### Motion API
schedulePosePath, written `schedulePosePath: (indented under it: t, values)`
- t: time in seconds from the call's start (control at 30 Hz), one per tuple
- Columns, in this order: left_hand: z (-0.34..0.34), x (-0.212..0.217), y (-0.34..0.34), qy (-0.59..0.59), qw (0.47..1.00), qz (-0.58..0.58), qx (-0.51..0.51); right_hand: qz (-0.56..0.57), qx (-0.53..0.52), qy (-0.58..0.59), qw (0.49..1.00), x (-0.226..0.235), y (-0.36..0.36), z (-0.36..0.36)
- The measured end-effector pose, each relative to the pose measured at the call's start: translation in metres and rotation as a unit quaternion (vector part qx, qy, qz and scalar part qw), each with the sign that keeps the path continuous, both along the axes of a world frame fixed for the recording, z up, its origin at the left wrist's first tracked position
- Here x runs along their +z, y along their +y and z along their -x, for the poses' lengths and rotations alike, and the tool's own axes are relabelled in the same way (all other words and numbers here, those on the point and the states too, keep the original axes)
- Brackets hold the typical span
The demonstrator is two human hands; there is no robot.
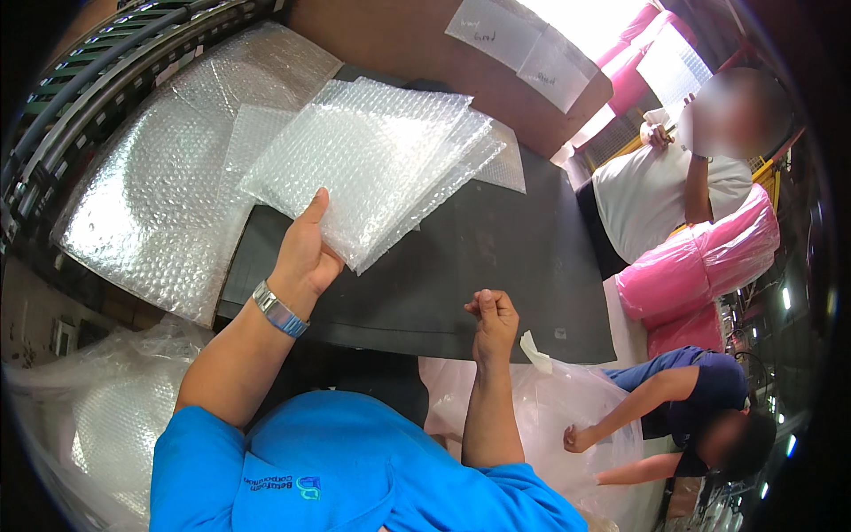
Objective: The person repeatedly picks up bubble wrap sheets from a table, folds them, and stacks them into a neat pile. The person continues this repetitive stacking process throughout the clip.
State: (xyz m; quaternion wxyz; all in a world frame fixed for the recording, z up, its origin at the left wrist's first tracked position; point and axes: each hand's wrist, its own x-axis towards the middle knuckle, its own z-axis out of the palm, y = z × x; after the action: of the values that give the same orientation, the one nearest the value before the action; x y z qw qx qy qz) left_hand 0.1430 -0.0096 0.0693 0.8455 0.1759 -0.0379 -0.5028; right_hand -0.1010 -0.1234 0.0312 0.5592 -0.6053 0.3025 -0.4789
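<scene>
My left hand (306, 253) grips the near corner of a stack of clear bubble-wrap sheets (381, 160), lifted a little above a black mat (496, 257) on the table. A metal watch sits on that wrist. My right hand (492, 319) is closed in a fist over the mat's near edge, apart from the stack; whether anything small is pinched in it cannot be seen.
A larger pile of bubble wrap (151, 204) lies at the left beside a roller conveyor (80, 89). A person in a dark blue shirt (700, 390) handles a clear plastic bag (567, 408) at lower right. Another person in white (656, 195) stands near pink bags (700, 275). Brown cardboard (417, 44) lies beyond.
</scene>
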Motion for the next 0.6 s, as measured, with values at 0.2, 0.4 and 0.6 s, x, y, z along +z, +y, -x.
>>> schedulePosePath:
  t: [0.2,0.4,0.6]
  values:
    - [0.001,0.002,0.003,0.005,1.0,0.015,-0.017,-0.011,0.02,0.001,1.0,0.009,0.012,-0.013]
    - [0.006,0.002,0.005,0.0,1.0,0.016,-0.01,-0.028,0.071,0.002,0.997,0.005,0.01,-0.009]
    - [0.047,-0.022,0.009,-0.23,0.973,-0.025,0.008,-0.217,0.237,-0.262,0.91,0.015,0.036,-0.026]
